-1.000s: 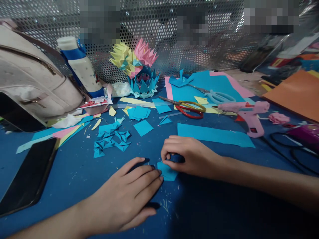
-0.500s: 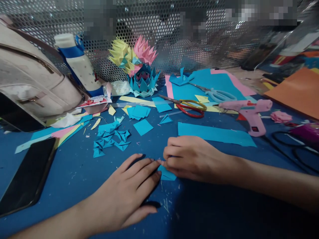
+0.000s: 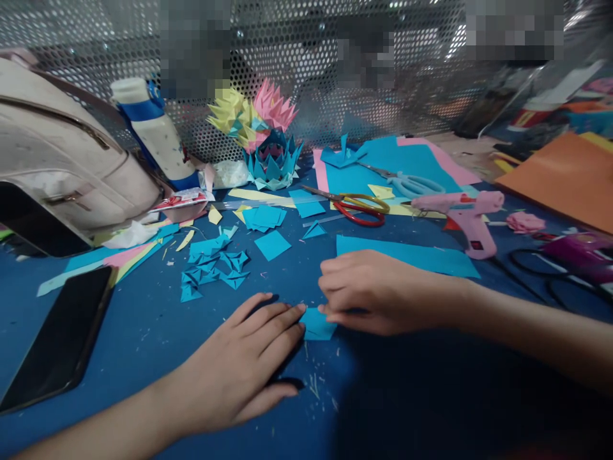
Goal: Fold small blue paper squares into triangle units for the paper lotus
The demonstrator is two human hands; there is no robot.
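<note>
A small folded piece of blue paper (image 3: 318,324) lies on the blue tabletop between my hands. My left hand (image 3: 261,351) rests flat, fingers stretched out, with its fingertips on the paper's left edge. Curled closed, my right hand (image 3: 366,291) has its fingertips at the paper's upper right edge; its thumb is mostly hidden. Beyond my left hand sits a cluster of folded blue paper pieces (image 3: 211,265). Near them are a blue paper square (image 3: 272,245), a stack of blue squares (image 3: 264,218) and a folded blue triangle (image 3: 315,230).
A blue paper strip (image 3: 407,255) lies behind my right hand. Red-and-yellow scissors (image 3: 359,207), light-blue scissors (image 3: 414,184) and a pink glue gun (image 3: 467,217) are farther back. Folded paper flowers (image 3: 272,156) stand by the perforated metal panel. A phone (image 3: 60,338), bottle (image 3: 156,137) and bag (image 3: 71,140) occupy the left.
My right hand has shifted slightly up and away from my left hand, uncovering more of the folded blue paper. My left hand stays flat on its edge. The view has shifted slightly.
</note>
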